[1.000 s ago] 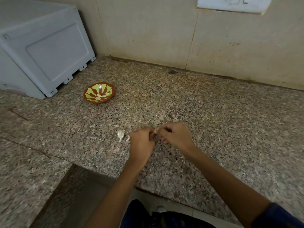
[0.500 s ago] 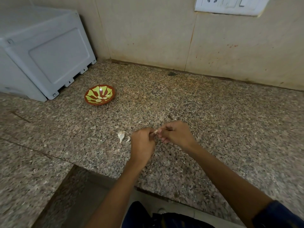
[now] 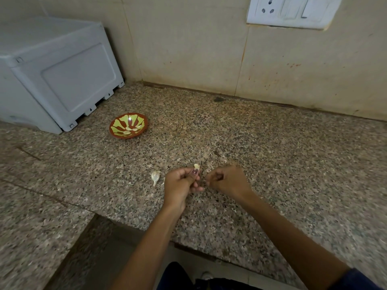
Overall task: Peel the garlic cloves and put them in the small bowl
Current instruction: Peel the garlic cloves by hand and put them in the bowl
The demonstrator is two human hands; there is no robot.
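My left hand pinches a pale garlic clove between thumb and fingers; the clove's tip sticks up above the thumb. My right hand hovers just to its right with curled fingers, a small gap between the two hands; whether it holds a bit of skin is hidden. An unpeeled clove lies on the granite counter just left of my left hand, with a thin scrap of skin beside it. The small red-and-green bowl sits farther back to the left, with peeled cloves inside.
A grey plastic box stands at the back left, close behind the bowl. A tiled wall with a white switch plate closes the back. The counter's front edge steps inward at the lower left, below my left forearm.
My hands were joined on the clove; they have now pulled apart. The left hand keeps the clove, the right has drawn away to the right.
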